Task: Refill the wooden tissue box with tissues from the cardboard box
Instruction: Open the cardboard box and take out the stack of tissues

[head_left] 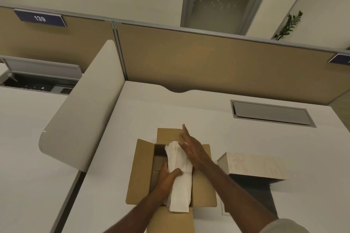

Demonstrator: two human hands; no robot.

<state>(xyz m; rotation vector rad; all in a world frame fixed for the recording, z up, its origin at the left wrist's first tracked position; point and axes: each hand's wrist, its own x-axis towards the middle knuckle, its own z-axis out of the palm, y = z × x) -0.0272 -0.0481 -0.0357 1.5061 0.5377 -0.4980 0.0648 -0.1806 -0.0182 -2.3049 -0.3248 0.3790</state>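
Observation:
An open cardboard box (141, 172) sits on the white desk with its flaps spread outward. A long stack of white tissues (179, 178) stands partly out of it. My left hand (167, 176) grips the stack from the left side near its middle. On the stack's far right side lies my right hand (191, 147), fingers spread flat against it. The wooden tissue box (253, 166), pale wood, stands to the right of the cardboard box, with a dark opening on its near side.
A grey cable hatch (270, 112) is set in the desk at the back right. A curved white divider (83, 108) rises on the left and tan partition panels (217, 62) close off the back. The white desk (117, 157) lies bare around the boxes.

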